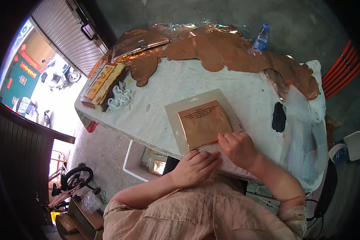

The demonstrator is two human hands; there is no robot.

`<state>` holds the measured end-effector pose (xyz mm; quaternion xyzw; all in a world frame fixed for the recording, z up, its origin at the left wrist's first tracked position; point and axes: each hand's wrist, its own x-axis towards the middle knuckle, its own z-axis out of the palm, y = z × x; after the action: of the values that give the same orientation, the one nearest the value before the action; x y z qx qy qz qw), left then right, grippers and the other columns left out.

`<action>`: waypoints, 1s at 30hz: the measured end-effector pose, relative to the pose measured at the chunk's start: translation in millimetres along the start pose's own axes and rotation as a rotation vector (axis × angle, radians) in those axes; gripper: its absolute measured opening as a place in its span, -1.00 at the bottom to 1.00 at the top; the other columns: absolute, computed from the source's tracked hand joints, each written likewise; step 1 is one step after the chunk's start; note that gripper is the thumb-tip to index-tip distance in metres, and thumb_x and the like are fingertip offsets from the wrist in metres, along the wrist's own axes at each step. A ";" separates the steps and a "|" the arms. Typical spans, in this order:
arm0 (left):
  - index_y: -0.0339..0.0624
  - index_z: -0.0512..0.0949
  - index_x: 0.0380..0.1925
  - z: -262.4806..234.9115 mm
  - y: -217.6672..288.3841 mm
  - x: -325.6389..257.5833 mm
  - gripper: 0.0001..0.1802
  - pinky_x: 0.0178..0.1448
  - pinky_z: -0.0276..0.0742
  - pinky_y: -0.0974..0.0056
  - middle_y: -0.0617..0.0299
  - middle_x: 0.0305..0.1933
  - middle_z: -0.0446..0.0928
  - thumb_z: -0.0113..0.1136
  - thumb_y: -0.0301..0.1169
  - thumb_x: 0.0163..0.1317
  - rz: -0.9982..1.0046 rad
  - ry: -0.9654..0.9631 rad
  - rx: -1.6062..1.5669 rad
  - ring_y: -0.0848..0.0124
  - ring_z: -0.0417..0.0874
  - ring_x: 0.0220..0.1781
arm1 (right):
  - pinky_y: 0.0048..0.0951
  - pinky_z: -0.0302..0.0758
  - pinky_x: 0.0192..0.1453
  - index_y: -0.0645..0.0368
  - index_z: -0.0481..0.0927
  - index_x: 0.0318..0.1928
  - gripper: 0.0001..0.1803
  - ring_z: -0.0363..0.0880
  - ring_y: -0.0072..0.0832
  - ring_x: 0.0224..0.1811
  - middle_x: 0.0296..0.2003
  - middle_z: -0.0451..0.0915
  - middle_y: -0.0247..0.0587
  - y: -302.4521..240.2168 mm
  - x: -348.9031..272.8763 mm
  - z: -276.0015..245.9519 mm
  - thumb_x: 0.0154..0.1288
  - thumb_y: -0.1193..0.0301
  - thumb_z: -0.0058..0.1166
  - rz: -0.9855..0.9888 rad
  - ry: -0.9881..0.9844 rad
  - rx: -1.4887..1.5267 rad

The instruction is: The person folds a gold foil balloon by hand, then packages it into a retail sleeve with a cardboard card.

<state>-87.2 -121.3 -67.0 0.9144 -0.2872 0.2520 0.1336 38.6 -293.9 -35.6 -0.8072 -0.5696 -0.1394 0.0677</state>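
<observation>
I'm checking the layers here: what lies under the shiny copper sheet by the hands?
The copper sheet lies on a grey card atop the white table. Anything between them is hidden.

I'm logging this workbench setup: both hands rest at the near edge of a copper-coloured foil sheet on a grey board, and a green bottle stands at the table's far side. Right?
Not quite: the bottle is clear with a blue cap, not green, as the head view shows. The rest holds: the left hand and right hand rest at the near edge of the copper-coloured foil sheet on the grey board.
</observation>
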 end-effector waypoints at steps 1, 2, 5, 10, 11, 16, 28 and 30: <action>-0.10 0.54 0.06 0.9 -1.1 -0.4 -0.46 0.12 0.36 0.23 0.22 0.15 0.51 0.23 -0.35 -0.04 -0.003 0.000 0.000 0.35 0.45 0.11 | -0.44 0.45 -0.51 0.20 0.57 -0.31 -0.82 0.54 -0.45 -0.54 -0.57 0.46 -0.33 -0.2 0.5 0.5 0.04 0.43 0.05 -0.015 0.003 -0.011; -0.10 0.54 0.06 1.1 -2.1 -0.8 -0.47 0.11 0.37 0.24 0.23 0.14 0.51 0.22 -0.36 -0.03 -0.001 0.005 -0.019 0.36 0.47 0.10 | -0.44 0.45 -0.51 0.20 0.57 -0.31 -0.82 0.54 -0.45 -0.54 -0.57 0.46 -0.33 -1.0 0.7 1.2 0.04 0.43 0.05 -0.017 0.003 -0.010; -0.12 0.55 0.04 -0.6 -4.0 1.2 -0.49 0.11 0.37 0.24 0.23 0.13 0.52 0.21 -0.36 -0.02 0.004 0.009 -0.038 0.35 0.48 0.08 | -0.45 0.45 -0.50 0.21 0.58 -0.28 -0.78 0.53 -0.47 -0.53 -0.56 0.46 -0.34 0.2 2.9 3.4 0.02 0.44 0.05 0.001 0.028 0.000; -0.17 0.57 -0.03 -26.6 7.9 15.6 -0.55 0.11 0.42 0.19 0.18 0.11 0.53 0.24 -0.37 -0.01 -0.057 -0.103 -0.068 0.30 0.52 0.06 | -0.44 0.44 -0.43 0.24 0.56 -0.12 -0.68 0.53 -0.46 -0.48 -0.52 0.47 -0.33 -1.0 -4.9 6.7 0.07 0.43 0.00 0.003 0.056 -0.060; -0.19 0.56 -0.05 -37.3 8.0 20.5 -0.57 0.11 0.44 0.16 0.14 0.10 0.53 0.25 -0.38 0.01 -0.115 -0.138 -0.173 0.25 0.53 0.05 | -0.44 0.44 -0.43 0.24 0.56 -0.12 -0.68 0.53 -0.46 -0.48 -0.52 0.47 -0.33 -1.2 -5.2 7.7 0.07 0.43 0.00 0.017 0.055 -0.066; -0.21 0.56 -0.08 -46.6 -41.2 51.0 -0.63 0.11 0.47 0.09 0.06 0.06 0.53 0.25 -0.40 0.07 -0.218 -0.180 -0.360 0.10 0.54 0.06 | -0.45 0.45 -0.40 0.23 0.59 -0.08 -0.65 0.54 -0.48 -0.49 -0.51 0.48 -0.35 1.1 -11.5 10.5 0.10 0.43 -0.03 0.011 0.092 -0.053; -0.10 0.49 0.07 -5.6 -91.0 73.9 -0.56 0.32 0.20 0.05 0.16 0.20 0.41 0.16 -0.27 0.17 -0.185 -0.266 -0.229 0.12 0.35 0.27 | -0.34 0.50 -0.38 0.11 0.60 -0.20 -0.75 0.57 -0.35 -0.47 -0.51 0.50 -0.29 22.4 -40.5 -23.4 0.03 0.44 0.10 0.175 0.056 0.187; -0.10 0.50 0.06 -6.0 -92.6 71.5 -0.56 0.32 0.20 0.05 0.16 0.19 0.42 0.19 -0.26 0.16 -0.209 -0.272 -0.224 0.12 0.35 0.26 | -0.24 0.51 -0.35 0.11 0.44 -0.50 -0.93 0.57 -0.30 -0.43 -0.56 0.45 -0.27 46.5 -55.8 -41.6 0.07 0.47 0.05 0.266 0.198 0.038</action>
<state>16.1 -77.7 -32.8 0.9442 -0.2325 0.0775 0.2199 58.7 -371.2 -10.6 -0.8564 -0.4509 -0.1972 0.1563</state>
